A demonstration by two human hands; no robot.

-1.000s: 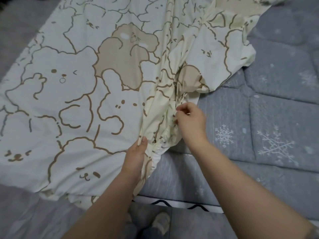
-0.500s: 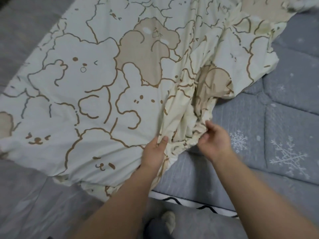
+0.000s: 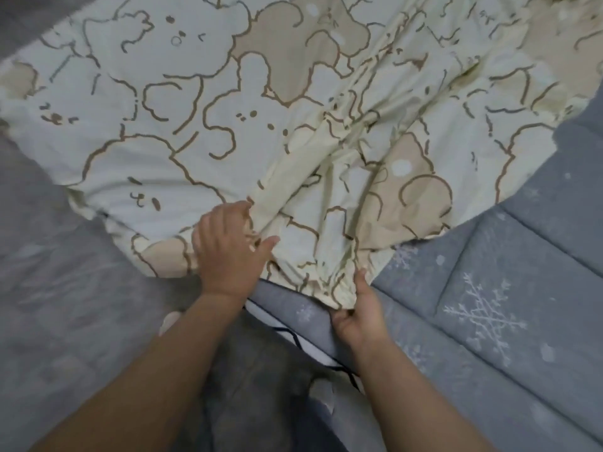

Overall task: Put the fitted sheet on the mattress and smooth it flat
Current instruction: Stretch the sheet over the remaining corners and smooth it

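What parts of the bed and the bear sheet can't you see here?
- Head view: far end of the fitted sheet is cut off by the top edge.
- Mattress surface under the sheet is covered by it.
- Fingertips of the right hand curl under the hem, hidden.
- Left hand: its grip is blurred by motion.
- The foot below is blurred and dark.
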